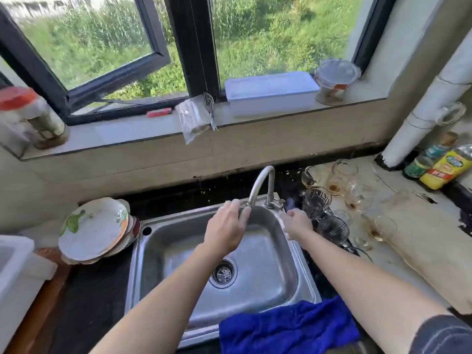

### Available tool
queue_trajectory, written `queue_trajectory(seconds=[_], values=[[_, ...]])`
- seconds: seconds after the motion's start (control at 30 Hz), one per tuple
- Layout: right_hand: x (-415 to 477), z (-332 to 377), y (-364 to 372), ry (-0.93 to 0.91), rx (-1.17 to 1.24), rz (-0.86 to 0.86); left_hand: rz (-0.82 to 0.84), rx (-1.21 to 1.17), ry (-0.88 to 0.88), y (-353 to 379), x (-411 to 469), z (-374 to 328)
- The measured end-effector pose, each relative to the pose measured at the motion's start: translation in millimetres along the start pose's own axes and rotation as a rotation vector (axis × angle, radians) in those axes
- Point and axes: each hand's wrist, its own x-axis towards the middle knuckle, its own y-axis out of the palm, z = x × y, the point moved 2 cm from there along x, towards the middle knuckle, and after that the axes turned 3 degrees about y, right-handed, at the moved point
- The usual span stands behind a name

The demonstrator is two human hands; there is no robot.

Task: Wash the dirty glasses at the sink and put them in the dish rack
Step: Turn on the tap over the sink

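Preparing at the faucet (258, 185); no glass being washed yet.
Left hand (227, 226) is hovering open-fingered there; right hand (297, 223) is curling, grip unclear; next, gripping one of the glasses (332, 226).

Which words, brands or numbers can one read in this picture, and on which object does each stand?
No text can be read here.
Yellow bottle: label with blue and red patches, print too blurred.
Green bottle: label too blurred.
Covered cup on the windowsill: orange marking, too blurred.
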Motion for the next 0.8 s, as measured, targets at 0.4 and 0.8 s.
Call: queue_trajectory(seconds=[0.4, 0.8], values=[[100, 0, 43, 0.437, 0.763, 0.085, -0.039, -0.072, 0.066, 30, 26, 17], [100, -17, 49, 0.293, 0.73, 0.064, -0.05, -0.107, 0.027, 31, 22, 14]])
